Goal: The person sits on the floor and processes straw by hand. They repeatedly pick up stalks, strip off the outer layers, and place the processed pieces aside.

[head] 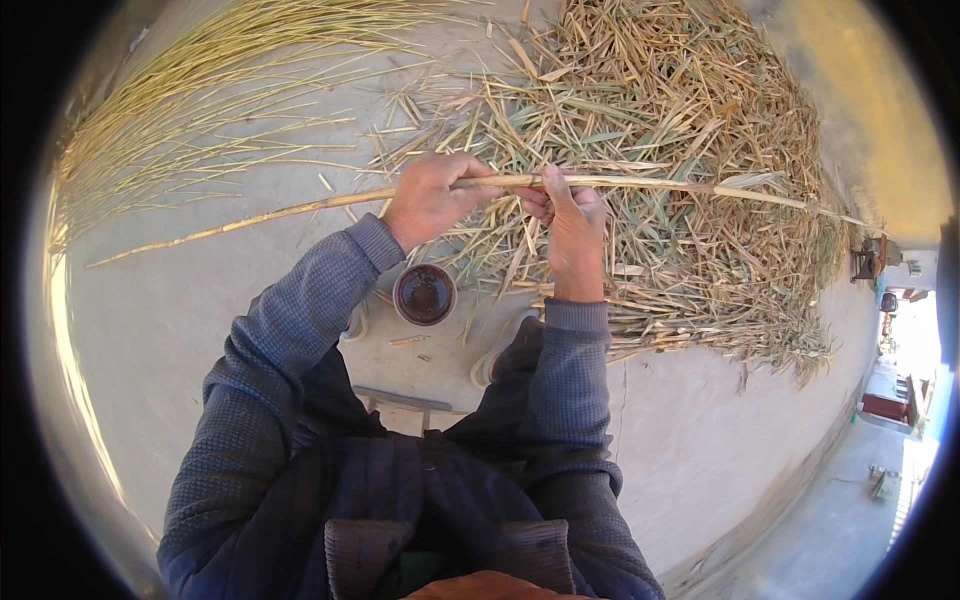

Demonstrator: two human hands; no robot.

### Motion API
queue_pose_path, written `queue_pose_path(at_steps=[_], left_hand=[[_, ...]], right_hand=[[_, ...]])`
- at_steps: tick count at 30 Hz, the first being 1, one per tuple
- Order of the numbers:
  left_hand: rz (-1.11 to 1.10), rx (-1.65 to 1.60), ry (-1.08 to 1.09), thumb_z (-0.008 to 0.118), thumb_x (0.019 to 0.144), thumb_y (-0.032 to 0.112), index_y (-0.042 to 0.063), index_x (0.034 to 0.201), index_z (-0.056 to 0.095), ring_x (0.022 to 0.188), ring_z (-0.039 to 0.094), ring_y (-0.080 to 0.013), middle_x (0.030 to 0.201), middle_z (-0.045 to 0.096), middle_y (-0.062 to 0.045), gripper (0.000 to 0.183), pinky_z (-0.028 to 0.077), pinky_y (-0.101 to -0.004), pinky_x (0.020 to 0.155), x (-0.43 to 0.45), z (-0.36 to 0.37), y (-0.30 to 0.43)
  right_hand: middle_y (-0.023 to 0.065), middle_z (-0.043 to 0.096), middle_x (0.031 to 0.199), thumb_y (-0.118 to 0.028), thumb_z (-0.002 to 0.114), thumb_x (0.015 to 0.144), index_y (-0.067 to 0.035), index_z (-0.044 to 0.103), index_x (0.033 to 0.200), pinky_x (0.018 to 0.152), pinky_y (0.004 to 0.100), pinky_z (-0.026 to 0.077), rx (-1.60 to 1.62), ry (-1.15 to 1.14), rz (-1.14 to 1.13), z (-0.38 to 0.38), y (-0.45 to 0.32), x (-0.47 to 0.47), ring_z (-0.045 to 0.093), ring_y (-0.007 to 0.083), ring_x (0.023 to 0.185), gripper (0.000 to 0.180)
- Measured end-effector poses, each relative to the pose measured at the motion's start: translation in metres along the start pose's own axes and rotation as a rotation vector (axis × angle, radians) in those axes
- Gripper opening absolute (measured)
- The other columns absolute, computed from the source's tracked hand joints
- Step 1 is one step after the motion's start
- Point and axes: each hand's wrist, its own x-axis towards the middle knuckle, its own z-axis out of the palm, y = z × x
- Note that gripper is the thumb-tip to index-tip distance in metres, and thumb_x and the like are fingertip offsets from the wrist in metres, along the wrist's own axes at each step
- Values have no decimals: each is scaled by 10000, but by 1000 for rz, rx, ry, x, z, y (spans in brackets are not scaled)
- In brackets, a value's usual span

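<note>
A long, dry reed-like stalk runs across the view in front of me, its thin end at the left and its paler length reaching far right. My left hand is closed around the stalk a little left of the middle. Close beside it, my right hand pinches the stalk near a joint, thumb on top and fingers curled below. Some of the right fingertips are hidden behind the thumb and palm. A pale piece of leaf sheath stands off the stalk farther right.
Beyond my hands lies a large heap of dry leaves and husks. Peeled thin stalks spread at the upper left. A cup of dark liquid stands between my feet, near small scraps and a low stool. A yellowish wall rises at the right.
</note>
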Motion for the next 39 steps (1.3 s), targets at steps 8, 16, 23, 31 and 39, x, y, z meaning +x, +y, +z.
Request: queue_pose_path(at_steps=[8,16,23,31,39], left_hand=[[-194,-322,115,801,849,230,27,915,692,744,648,-104,785,709,-80,240,507,-280,674,6,0,-16],[46,264,-94,655,915,511,32,891,668,707,651,-297,768,672,-141,479,515,-392,662,13,-39,-45],[-365,99,-635,759,886,294,20,945,680,786,644,-160,820,688,-67,292,501,-326,705,2,-79,-48],[-218,-225,-275,772,870,196,21,895,678,675,598,-117,756,666,-41,201,486,-291,629,-2,-76,-49],[-129,-60,-123,779,874,178,4,936,660,748,598,-97,806,658,-48,220,499,-272,675,2,-67,-19]], right_hand=[[143,711,958,-248,681,962,40,614,1073,656,243,597,18,13,30,-19,6,5,734,217,806,316],[102,686,843,-298,748,911,27,612,987,549,215,558,-11,220,31,-43,4,14,724,194,722,361],[90,656,793,-331,733,921,16,592,1000,524,207,544,49,435,-49,-78,-9,31,675,157,657,383],[118,694,980,-193,677,952,11,598,1146,741,273,571,152,-110,-51,-6,2,12,694,177,855,292],[141,691,1002,-112,643,951,26,581,1156,734,294,590,129,-252,-28,51,31,13,705,192,832,254]])
